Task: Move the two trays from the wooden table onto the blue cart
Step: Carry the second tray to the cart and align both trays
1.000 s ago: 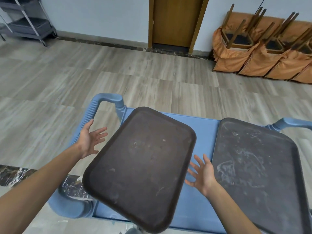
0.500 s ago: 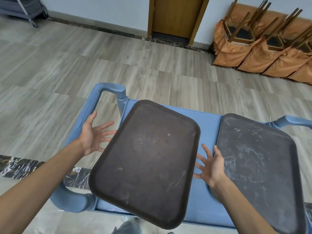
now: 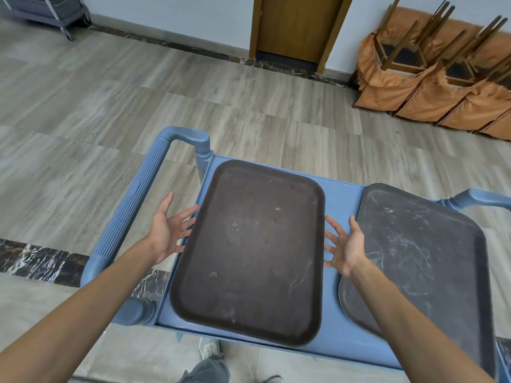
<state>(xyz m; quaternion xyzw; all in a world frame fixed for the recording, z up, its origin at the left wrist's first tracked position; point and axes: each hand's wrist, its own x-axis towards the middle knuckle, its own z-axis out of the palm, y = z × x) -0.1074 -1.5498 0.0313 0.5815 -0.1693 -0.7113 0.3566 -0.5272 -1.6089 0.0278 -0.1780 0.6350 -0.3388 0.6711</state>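
A dark brown tray [image 3: 251, 250] lies flat on the left half of the blue cart [image 3: 343, 200]. A second, scuffed grey-black tray [image 3: 420, 261] rests on the cart's right half. My left hand [image 3: 168, 230] is open beside the brown tray's left rim, fingertips close to it. My right hand [image 3: 345, 244] is open in the gap between the two trays, fingers spread. Neither hand holds anything.
The cart has a ribbed blue handle [image 3: 132, 200] on the left and another handle [image 3: 478, 197] at the right. Overturned chairs with orange covers [image 3: 431, 64] lean at the back right wall. A wooden door [image 3: 296, 26] stands behind. A grey trolley [image 3: 52, 9] is far left.
The brown tray turned from skewed to straight and settled squarely on the cart's left half. Both hands stayed open and came in closer to its sides.
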